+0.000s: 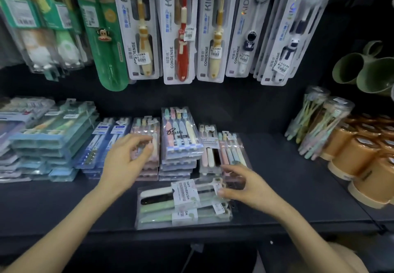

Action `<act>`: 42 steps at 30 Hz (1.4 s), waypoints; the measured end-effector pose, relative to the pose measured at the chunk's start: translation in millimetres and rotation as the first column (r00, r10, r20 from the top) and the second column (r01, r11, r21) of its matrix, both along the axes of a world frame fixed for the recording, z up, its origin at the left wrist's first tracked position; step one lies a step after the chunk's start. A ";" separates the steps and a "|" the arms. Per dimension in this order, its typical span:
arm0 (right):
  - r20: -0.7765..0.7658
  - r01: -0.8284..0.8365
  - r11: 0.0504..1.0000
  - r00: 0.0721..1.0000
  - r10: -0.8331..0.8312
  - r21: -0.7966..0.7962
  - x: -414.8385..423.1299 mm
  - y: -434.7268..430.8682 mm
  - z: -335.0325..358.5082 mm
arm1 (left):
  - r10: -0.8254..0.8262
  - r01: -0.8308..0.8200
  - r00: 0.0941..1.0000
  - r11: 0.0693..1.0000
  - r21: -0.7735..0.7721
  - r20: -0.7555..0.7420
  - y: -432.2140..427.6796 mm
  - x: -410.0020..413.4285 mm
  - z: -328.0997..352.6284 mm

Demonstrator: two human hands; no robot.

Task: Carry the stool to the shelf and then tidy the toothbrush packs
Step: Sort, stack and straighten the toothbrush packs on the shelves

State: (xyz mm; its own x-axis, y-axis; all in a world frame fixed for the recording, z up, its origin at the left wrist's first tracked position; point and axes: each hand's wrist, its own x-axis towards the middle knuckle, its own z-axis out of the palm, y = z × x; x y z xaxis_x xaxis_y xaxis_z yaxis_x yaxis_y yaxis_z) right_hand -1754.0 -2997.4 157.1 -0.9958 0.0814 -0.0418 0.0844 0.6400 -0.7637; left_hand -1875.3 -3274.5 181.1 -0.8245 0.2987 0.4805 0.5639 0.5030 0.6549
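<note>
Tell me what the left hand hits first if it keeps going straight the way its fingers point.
Probably the pink toothbrush pack stack; the left hand looks just short of it.

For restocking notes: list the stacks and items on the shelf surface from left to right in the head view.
Light-blue pack stack → dark-blue toothbrush packs → pink pack stack → tall four-brush stack → pastel toothbrush packs → clear toothbrush tubs → orange cups.
</note>
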 end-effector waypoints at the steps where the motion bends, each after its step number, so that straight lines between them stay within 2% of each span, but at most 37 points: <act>1: 0.035 -0.055 0.998 0.998 0.055 0.011 1.4 -3.3 -3.6 | -0.016 0.016 1.000 1.000 -0.004 -0.022 -6.1 10.3 -3.3; 4: 0.081 -0.168 0.985 0.983 0.164 0.042 3.3 -15.6 -12.4 | -0.137 0.128 0.990 0.977 -0.172 -0.044 -20.6 32.6 -21.9; 8: 0.070 -0.191 0.979 0.980 0.187 0.063 11.4 -21.6 -15.7 | -0.258 0.301 0.954 0.839 -0.454 0.155 -28.0 45.8 -49.7; 14: 0.032 -0.151 0.986 0.988 0.149 0.071 24.0 -15.9 -14.0 | -0.261 0.328 0.944 0.768 -0.550 0.199 -22.7 49.1 -47.7; 17: 0.023 -0.141 0.987 0.990 0.140 0.070 27.8 -15.3 -11.1 | -0.238 0.347 0.937 0.707 -0.617 0.255 -18.9 47.8 -31.4; 22: -0.042 -0.166 0.983 0.985 0.170 0.081 33.5 -22.9 -8.2 | -0.209 0.308 0.951 0.595 -0.742 0.228 -8.9 50.6 -20.4; 30: -0.038 -0.184 0.980 0.982 0.187 0.071 16.5 -43.3 -0.7 | -0.201 0.270 0.963 0.669 -0.693 0.181 -23.5 49.7 -14.4; 35: -0.068 -0.178 0.984 0.982 0.178 -0.001 -7.7 -78.8 9.7 | -0.223 0.259 0.964 0.675 -0.691 0.143 -67.9 25.8 0.6; 42: -0.011 -0.240 0.963 0.971 0.240 -0.127 -57.4 -137.5 7.5 | -0.191 0.267 0.964 0.686 -0.677 0.186 -127.1 -13.7 -4.3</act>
State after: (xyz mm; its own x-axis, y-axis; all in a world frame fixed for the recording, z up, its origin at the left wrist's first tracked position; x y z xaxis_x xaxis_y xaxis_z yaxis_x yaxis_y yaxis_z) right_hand -1811.4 -3134.9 164.7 -0.9852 -0.1662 -0.0411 -0.0561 0.5403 -0.8396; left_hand -1889.0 -3401.6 176.9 -0.7142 0.6999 -0.0129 0.6789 0.6970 0.2310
